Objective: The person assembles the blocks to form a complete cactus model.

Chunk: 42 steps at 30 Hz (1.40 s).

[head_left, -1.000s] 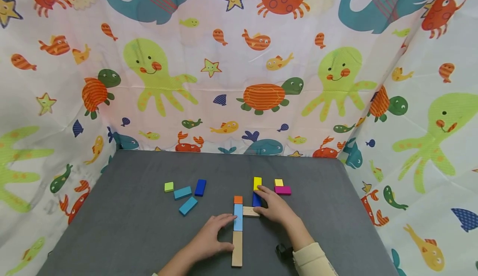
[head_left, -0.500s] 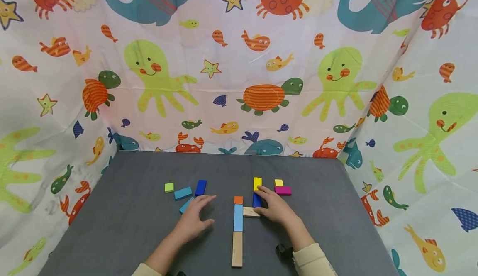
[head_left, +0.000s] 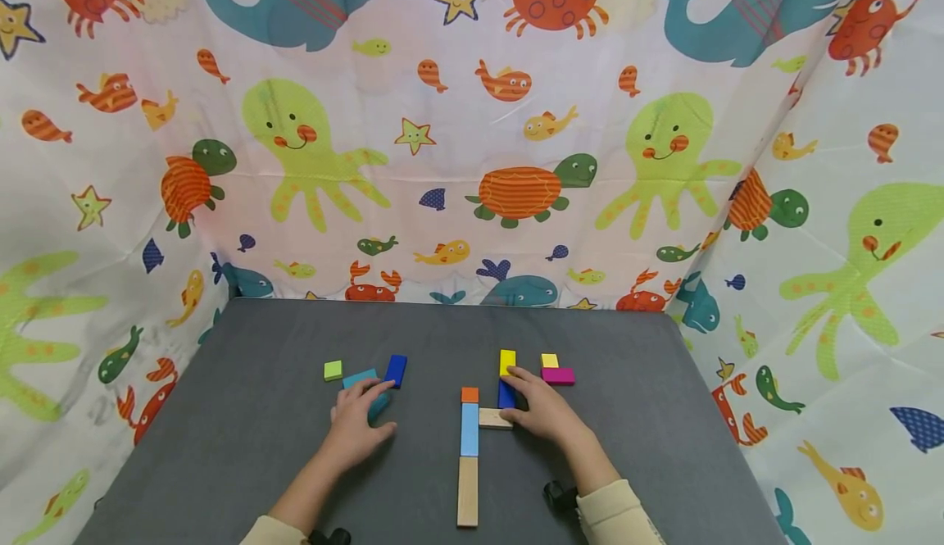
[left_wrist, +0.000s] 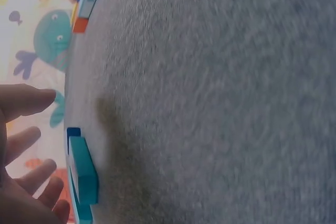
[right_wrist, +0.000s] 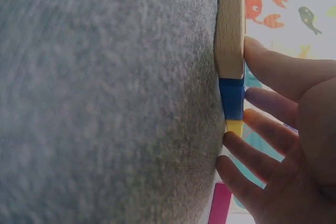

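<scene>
My left hand hovers over the left group of blocks, fingers spread and holding nothing. Under it lie two teal blocks, one partly covered and the other mostly hidden in the head view. In the left wrist view a gap separates the fingers from them. My right hand rests at the right side of the built shape. Its thumb touches the short plain wood block, while its loosely extended fingers lie by the upright dark blue block and the yellow block.
A column of an orange block, a light blue block and a long wood block stands mid-table. A green cube and dark blue block lie left; a magenta block and small yellow block lie right.
My left hand has left the light blue block of the column and moved left, over the teal blocks. The right hand has stayed in place.
</scene>
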Motion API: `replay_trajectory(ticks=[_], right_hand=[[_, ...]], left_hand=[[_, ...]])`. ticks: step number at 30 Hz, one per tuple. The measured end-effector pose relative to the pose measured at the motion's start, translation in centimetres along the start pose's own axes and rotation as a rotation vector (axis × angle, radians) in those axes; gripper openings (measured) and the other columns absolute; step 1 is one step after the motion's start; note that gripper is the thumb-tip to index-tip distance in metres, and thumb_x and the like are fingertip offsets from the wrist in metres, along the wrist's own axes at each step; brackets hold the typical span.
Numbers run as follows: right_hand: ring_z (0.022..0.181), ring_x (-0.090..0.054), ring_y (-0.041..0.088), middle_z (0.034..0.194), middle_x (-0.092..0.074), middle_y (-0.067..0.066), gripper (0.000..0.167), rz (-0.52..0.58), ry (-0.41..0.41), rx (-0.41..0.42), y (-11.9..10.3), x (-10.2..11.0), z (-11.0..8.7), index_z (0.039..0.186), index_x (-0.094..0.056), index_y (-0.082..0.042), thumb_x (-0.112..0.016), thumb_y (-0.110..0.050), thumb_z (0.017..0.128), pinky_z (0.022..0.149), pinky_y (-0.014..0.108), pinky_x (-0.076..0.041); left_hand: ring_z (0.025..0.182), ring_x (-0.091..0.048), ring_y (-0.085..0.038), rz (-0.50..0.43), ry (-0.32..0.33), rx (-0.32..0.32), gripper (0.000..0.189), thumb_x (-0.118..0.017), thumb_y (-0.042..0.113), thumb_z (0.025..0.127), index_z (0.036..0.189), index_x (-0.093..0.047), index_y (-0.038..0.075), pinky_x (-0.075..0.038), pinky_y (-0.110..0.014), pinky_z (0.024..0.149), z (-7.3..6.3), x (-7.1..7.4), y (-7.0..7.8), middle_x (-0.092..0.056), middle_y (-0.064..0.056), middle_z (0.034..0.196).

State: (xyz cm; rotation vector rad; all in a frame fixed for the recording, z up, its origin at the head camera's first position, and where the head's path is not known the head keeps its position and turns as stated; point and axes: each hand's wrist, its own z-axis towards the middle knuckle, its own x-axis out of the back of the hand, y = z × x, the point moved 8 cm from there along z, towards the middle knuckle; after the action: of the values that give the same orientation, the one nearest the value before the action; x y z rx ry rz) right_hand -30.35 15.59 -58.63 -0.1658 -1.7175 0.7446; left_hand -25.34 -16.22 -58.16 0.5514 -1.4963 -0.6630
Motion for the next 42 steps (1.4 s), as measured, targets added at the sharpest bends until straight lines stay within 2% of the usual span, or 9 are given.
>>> replay_trajectory(ticks=[7,13,18,21,29,33,39,42], right_hand=[[0.153,-0.041,0.039,0.167,-0.043,0.011,0.066,0.004,-0.001,-0.002,0.1,0.0,0.1,0.155,-0.056,-0.013,-0.080,-0.033,0.096,0.117,0.061,-0.041],[0.153,-0.041,0.038,0.167,-0.043,0.011,0.066,0.003,-0.007,-0.001,0.1,-0.1,0.2,0.155,-0.056,-0.013,-0.079,-0.033,0.097,0.118,0.061,-0.040],[0.153,-0.041,0.038,0.167,-0.043,0.010,0.067,0.002,-0.012,-0.009,0.2,-0.2,0.2,0.155,-0.056,-0.014,-0.079,-0.034,0.096,0.117,0.061,-0.040],[0.153,-0.041,0.038,0.167,-0.043,0.011,0.067,0.006,-0.013,-0.010,0.2,-0.3,0.2,0.156,-0.056,-0.014,-0.080,-0.034,0.096,0.117,0.061,-0.041],[0.153,-0.041,0.038,0.167,-0.043,0.011,0.066,0.003,-0.009,-0.005,0.2,-0.2,0.3,0.155,-0.056,-0.013,-0.080,-0.033,0.096,0.118,0.060,-0.040],[0.153,-0.041,0.037,0.167,-0.043,0.010,0.066,-0.001,-0.011,-0.003,0.2,-0.2,0.3,0.155,-0.056,-0.014,-0.080,-0.033,0.096,0.119,0.060,-0.039],[0.152,-0.042,0.038,0.166,-0.044,0.011,0.066,-0.009,-0.006,0.000,0.1,-0.1,0.2,0.155,-0.057,-0.013,-0.080,-0.032,0.096,0.118,0.060,-0.040],[0.153,-0.042,0.038,0.167,-0.044,0.011,0.066,-0.011,-0.004,-0.008,0.2,-0.2,0.2,0.155,-0.057,-0.014,-0.080,-0.033,0.096,0.118,0.060,-0.040]], left_hand=[[0.139,-0.040,-0.048,0.029,-0.047,0.063,0.070,-0.084,0.015,0.089,0.154,-0.057,0.015,-0.035,-0.073,0.107,0.2,0.2,-0.6,-0.047,-0.021,0.155],[0.137,-0.040,-0.049,0.039,-0.035,0.110,0.070,-0.079,0.009,0.085,0.152,-0.059,0.014,-0.035,-0.069,0.103,0.5,0.1,-1.3,-0.050,-0.022,0.152],[0.136,-0.043,-0.048,0.051,-0.063,0.126,0.072,-0.074,0.001,0.083,0.152,-0.058,0.014,-0.039,-0.068,0.106,1.0,0.0,-2.3,-0.051,-0.023,0.153],[0.136,-0.044,-0.047,0.056,-0.100,0.121,0.074,-0.070,-0.006,0.082,0.153,-0.058,0.014,-0.042,-0.067,0.107,1.4,0.0,-2.8,-0.050,-0.024,0.155],[0.143,-0.041,-0.046,0.113,-0.263,0.084,0.082,-0.057,-0.023,0.081,0.152,-0.058,0.016,-0.046,-0.062,0.104,2.2,0.0,-3.2,-0.046,-0.017,0.158],[0.138,-0.046,-0.042,0.123,-0.284,0.072,0.080,-0.058,-0.023,0.082,0.151,-0.060,0.018,-0.047,-0.061,0.102,2.4,0.2,-3.2,-0.047,-0.015,0.156],[0.112,-0.059,-0.028,0.101,-0.266,0.041,0.069,-0.074,-0.014,0.081,0.142,-0.066,0.015,-0.053,-0.051,0.094,2.7,0.7,-3.1,-0.055,-0.012,0.147],[0.106,-0.060,-0.024,0.086,-0.268,0.042,0.065,-0.080,-0.010,0.079,0.138,-0.067,0.014,-0.055,-0.049,0.091,2.8,0.9,-3.0,-0.058,-0.011,0.142]])
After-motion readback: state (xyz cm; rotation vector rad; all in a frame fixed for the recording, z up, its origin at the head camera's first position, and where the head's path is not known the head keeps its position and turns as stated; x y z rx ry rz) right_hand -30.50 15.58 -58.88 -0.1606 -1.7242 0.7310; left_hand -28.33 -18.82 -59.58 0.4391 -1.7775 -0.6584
